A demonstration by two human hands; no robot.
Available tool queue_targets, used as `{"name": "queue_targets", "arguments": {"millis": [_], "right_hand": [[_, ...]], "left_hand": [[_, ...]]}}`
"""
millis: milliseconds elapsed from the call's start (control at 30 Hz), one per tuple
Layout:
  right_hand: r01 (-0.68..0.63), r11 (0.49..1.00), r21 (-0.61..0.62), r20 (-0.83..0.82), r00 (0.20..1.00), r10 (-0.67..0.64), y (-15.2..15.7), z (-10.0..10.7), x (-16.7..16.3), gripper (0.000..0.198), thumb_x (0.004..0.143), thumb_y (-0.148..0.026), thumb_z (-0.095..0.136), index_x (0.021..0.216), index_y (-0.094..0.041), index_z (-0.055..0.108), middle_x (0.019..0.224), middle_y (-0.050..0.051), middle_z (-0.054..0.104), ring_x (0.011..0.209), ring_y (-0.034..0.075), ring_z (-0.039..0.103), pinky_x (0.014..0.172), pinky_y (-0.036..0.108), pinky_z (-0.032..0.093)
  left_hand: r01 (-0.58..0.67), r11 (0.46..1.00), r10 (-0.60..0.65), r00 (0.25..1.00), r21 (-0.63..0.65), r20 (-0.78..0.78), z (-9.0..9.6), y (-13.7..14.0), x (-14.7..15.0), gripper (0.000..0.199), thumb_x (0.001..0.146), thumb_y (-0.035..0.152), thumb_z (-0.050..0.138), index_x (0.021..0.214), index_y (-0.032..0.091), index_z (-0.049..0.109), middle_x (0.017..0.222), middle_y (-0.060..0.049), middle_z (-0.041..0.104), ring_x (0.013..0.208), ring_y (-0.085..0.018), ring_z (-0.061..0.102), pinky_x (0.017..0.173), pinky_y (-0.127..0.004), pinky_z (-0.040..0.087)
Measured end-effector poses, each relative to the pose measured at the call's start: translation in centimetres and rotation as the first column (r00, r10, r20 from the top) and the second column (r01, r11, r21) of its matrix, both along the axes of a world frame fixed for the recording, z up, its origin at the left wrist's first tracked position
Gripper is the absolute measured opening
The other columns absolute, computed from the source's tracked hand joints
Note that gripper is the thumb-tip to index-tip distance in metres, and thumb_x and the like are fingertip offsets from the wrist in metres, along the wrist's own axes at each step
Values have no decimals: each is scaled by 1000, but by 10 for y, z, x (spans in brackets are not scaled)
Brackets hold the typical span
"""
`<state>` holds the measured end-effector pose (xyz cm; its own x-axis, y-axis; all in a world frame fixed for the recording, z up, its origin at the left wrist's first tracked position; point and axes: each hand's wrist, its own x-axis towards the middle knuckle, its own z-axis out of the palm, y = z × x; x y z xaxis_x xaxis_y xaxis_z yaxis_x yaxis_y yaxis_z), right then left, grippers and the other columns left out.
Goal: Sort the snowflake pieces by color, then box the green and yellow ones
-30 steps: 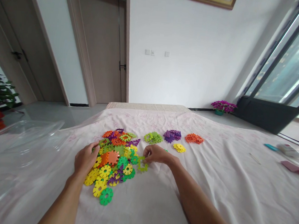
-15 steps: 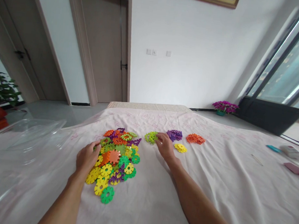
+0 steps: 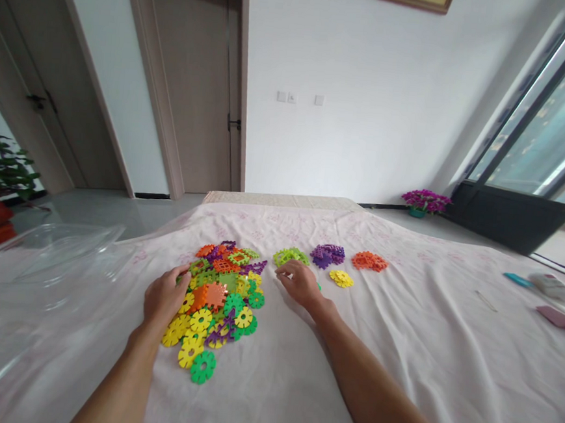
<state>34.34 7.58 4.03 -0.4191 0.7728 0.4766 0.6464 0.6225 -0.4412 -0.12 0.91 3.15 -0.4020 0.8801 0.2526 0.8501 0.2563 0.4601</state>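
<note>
A mixed pile of plastic building pieces (image 3: 216, 295), square, triangular and round, lies left of centre on the cloth. My left hand (image 3: 164, 295) rests against the pile's left side, fingers loosely bent and apart, gripping nothing that shows. My right hand (image 3: 300, 282) is just in front of a small group of light green pieces (image 3: 291, 256); its fingers are slightly bent and apart, with nothing visible between them. Purple pieces (image 3: 328, 255), orange pieces (image 3: 369, 261) and yellow discs (image 3: 341, 279) lie in separate groups. A bit of green shows beside my right wrist, mostly hidden.
A pale flowered cloth (image 3: 430, 327) covers the table. Clear plastic containers (image 3: 59, 252) stand at the left. Far right are a blue item (image 3: 518, 280), a white pack (image 3: 552, 287), a pink item (image 3: 561, 319) and a thin stick (image 3: 487, 301).
My right hand has drawn back a little toward me and left from the light green group, which now shows more fully. My left hand stays at the pile.
</note>
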Motion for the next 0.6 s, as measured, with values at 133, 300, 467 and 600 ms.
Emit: {"name": "queue_targets", "arguments": {"millis": [133, 300, 467, 600], "right_hand": [[-75, 993, -94, 98, 992, 84, -16, 2, -22, 14, 86, -23, 63, 93, -25, 76, 92, 3, 71, 93, 19, 61, 83, 27, 44], [-68, 994, -88, 196, 977, 85, -30, 8, -33, 17, 84, -32, 70, 99, -26, 76, 97, 4, 69, 97, 20, 59, 88, 29, 41], [-72, 990, -123, 221, 970, 98, -31, 9, -34, 25, 80, -33, 73, 104, -26, 75, 102, 3, 69, 100, 20, 57, 93, 29, 39], [-55, 986, -160, 214, 973, 89, -29, 7, -37, 22, 79, -33, 73, 100, -24, 75, 104, 3, 69, 100, 19, 58, 94, 29, 38]], "left_hand": [[9, 1000, -9, 1000, 5, 8, -2, 1, -1, 46, 93, 46, 37, 125, 25, 64, 116, -7, 73, 105, -26, 67, 87, -33, 48], [13, 1000, -13, 1000, 9, 11, -3, 1, -1, 45, 93, 45, 38, 124, 25, 64, 118, -8, 72, 107, -26, 66, 87, -33, 47], [13, 1000, -13, 1000, 5, 8, -1, 0, 0, 45, 93, 44, 38, 124, 24, 64, 121, -7, 71, 109, -26, 66, 89, -34, 47], [5, 1000, -5, 1000, 0, 1, -1, 0, 0, 45, 93, 44, 37, 124, 25, 64, 119, -7, 72, 109, -25, 66, 89, -33, 47]]}}
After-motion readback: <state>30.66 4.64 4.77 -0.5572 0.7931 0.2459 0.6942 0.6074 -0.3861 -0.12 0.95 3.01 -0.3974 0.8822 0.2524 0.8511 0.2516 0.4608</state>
